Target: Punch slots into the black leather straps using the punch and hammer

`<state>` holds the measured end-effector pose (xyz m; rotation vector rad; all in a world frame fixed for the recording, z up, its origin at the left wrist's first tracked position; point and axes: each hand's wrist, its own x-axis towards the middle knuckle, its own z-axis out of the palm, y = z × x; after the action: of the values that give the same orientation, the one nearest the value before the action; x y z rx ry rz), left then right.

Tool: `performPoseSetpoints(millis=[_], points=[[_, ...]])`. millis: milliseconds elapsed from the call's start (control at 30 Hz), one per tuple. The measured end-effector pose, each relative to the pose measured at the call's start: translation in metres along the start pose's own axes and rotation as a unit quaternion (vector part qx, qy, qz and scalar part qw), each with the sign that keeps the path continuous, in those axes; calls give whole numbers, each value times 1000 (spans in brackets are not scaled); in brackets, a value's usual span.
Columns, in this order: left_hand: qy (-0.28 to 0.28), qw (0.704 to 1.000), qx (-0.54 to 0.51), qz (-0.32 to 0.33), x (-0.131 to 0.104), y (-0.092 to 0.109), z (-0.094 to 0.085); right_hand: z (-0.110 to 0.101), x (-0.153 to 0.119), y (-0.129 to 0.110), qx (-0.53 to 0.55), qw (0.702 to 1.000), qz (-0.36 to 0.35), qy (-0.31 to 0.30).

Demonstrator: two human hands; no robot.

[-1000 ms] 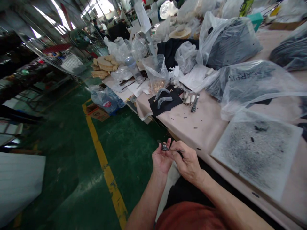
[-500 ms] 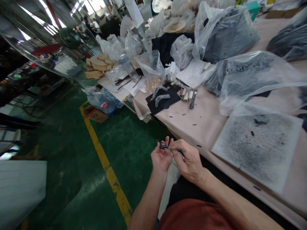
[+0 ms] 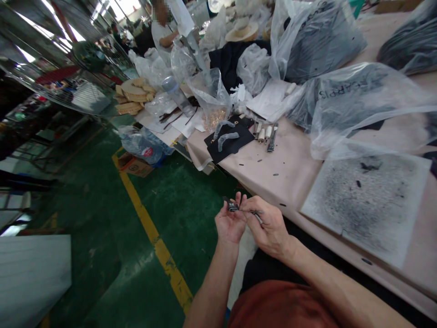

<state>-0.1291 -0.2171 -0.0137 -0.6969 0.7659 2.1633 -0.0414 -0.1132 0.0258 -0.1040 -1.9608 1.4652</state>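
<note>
Palm up, my left hand (image 3: 231, 224) holds a small dark piece with a shiny metal part (image 3: 232, 207) between thumb and fingers. My right hand (image 3: 268, 225) is closed around a thin metal tool (image 3: 256, 216), and its fingertips meet those of my left hand beside the small piece. Both hands are in front of the table edge, above the floor. On the table beyond them lie black flat pieces (image 3: 228, 143) with two plastic-wrapped strips on top. Several small rollers and a metal clamp-like tool (image 3: 271, 140) lie just right of these.
A speckled white board (image 3: 368, 205) lies on the pink-covered table (image 3: 290, 168) at right, below plastic bags (image 3: 368, 105). A clear bottle (image 3: 179, 96) leans among bags. A cardboard box (image 3: 134, 165) sits on the green floor. A person (image 3: 162, 34) is at the far side.
The view has shifted slightly, and a person has come into view behind the table. My hands keep nearly the same pose, with the tool in my right hand tilted a little differently.
</note>
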Motion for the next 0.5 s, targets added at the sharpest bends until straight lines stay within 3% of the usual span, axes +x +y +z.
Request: performPoseSetpoints(millis=[300, 500], points=[[-10, 1000, -4, -8, 0, -2, 2, -4, 4, 1, 26, 1000, 1, 14], [-4, 1000, -18, -18, 3, -2, -1, -6, 5, 5, 21, 999, 23, -20]])
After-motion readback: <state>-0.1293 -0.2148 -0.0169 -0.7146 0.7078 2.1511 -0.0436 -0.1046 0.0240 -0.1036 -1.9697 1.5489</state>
